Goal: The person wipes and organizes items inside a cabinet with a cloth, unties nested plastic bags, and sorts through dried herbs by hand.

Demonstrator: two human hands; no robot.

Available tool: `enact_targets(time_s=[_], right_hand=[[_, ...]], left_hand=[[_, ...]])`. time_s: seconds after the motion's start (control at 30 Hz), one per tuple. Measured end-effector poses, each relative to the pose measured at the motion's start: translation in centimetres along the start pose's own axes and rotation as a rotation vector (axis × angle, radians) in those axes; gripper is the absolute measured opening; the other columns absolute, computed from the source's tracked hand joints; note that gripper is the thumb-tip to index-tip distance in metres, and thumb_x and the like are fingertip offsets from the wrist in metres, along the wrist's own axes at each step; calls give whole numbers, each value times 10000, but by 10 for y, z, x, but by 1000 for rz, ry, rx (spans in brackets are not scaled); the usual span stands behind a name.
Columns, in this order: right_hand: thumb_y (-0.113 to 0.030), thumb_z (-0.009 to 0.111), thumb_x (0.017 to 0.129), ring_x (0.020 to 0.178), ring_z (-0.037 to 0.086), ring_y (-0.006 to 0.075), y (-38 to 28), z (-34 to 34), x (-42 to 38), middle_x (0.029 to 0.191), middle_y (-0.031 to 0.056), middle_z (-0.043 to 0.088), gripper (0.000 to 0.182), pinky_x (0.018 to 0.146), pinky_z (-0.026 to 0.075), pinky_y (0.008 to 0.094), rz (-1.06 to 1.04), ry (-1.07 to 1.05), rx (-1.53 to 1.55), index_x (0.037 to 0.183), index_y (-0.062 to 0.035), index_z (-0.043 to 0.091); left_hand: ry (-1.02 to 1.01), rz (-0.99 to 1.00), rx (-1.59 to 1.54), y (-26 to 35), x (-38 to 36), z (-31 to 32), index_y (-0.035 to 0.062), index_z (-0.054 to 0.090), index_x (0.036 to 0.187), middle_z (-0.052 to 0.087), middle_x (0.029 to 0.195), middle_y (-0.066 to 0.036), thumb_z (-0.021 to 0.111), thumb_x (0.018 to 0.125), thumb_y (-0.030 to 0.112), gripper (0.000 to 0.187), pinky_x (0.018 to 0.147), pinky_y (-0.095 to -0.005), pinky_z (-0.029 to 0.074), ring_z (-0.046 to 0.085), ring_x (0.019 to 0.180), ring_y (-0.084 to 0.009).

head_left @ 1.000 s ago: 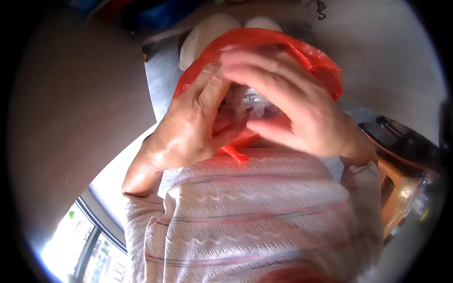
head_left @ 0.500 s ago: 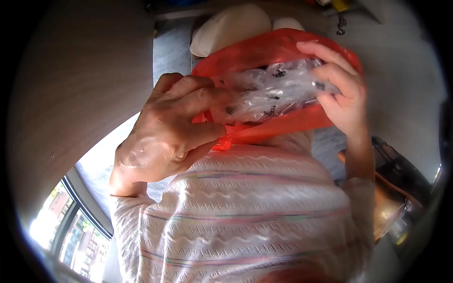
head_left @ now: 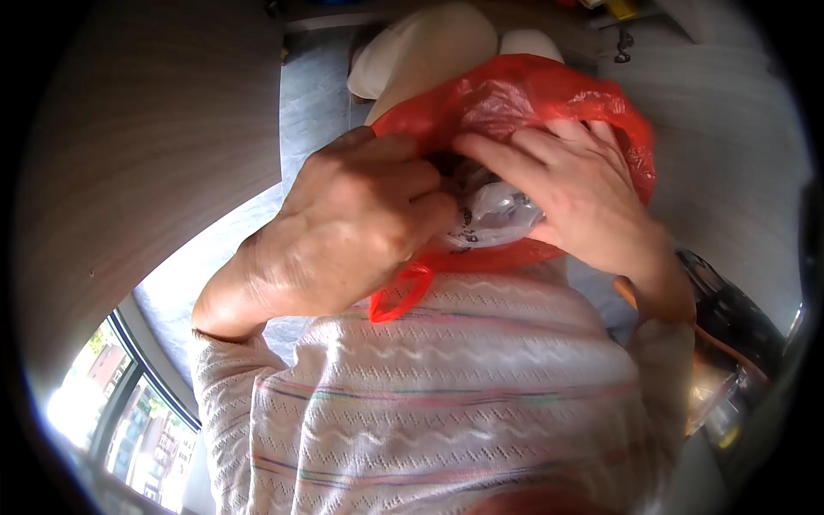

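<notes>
A red plastic bag [head_left: 515,77] lies across my lap with its mouth spread wide. Inside it is crumpled clear plastic [head_left: 498,215] with dark print. My left hand [head_left: 352,215] is closed, its curled fingers gripping the red bag's left side. A loop of the red bag [head_left: 399,296] hangs below that hand, over the striped knit top. My right hand [head_left: 575,189] reaches into the mouth with fingers spread and stretched out, back of the hand up. Its fingertips are against the red plastic and the clear plastic; what lies beneath the palm is hidden.
Beyond the bag are my knees [head_left: 429,47], in light cloth. A brown panel [head_left: 154,154] rises on the left, with a window [head_left: 146,421] below it. At the lower right stand a black object [head_left: 730,300] and clear plastic items [head_left: 717,399].
My right hand has moved from the bag's right rim leftward into its mouth, spreading its fingers. My left hand has curled tighter and moved slightly right. The red loop now hangs lower.
</notes>
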State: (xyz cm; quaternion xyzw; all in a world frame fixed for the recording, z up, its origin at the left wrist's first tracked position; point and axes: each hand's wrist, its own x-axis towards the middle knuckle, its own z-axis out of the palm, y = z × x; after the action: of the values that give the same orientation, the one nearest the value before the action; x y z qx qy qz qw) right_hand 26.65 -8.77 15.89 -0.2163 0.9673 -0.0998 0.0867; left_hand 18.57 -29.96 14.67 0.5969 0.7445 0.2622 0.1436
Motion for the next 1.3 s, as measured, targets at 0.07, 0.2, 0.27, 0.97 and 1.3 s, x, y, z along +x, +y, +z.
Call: enact_targets(time_s=[0.07,0.2,0.27,0.97,1.3], right_hand=[[-180,727,605,891,470,172,6,10,6,809,-23,551,443,762,347,374,-48,22,29,1032,-160,609],[-207,717,675,728,537,192,27,12,17,700,15,581,184,660,408,354,43,161,216,811,-102,652],[-185,704,714,644,561,223,40,10,20,676,57,588,164,589,439,361,154,280,352,832,-84,652],[-117,646,789,731,562,68,70,16,11,826,11,651,220,668,445,230,479,532,712,988,-24,633],[-8,582,802,925,568,120,85,24,3,1032,68,609,310,814,449,257,522,538,940,1107,29,537]], left_hand=[[62,-29,-20,0,-2,0,89,650,870,608,795,-30,723,566,121,314,679,-362,465,568,745,-215],[320,-12,47,0,-1,2,92,663,843,624,884,-44,727,551,111,300,750,-393,449,566,869,-259],[401,30,74,2,-1,3,99,675,867,630,942,-59,729,560,135,314,841,-435,428,555,950,-281],[-103,-60,38,4,-28,0,93,638,713,534,756,-65,608,623,134,103,889,-493,346,541,778,-221],[174,-313,78,-8,-14,24,43,626,935,611,727,-91,658,781,238,250,603,-361,465,583,609,-249]])
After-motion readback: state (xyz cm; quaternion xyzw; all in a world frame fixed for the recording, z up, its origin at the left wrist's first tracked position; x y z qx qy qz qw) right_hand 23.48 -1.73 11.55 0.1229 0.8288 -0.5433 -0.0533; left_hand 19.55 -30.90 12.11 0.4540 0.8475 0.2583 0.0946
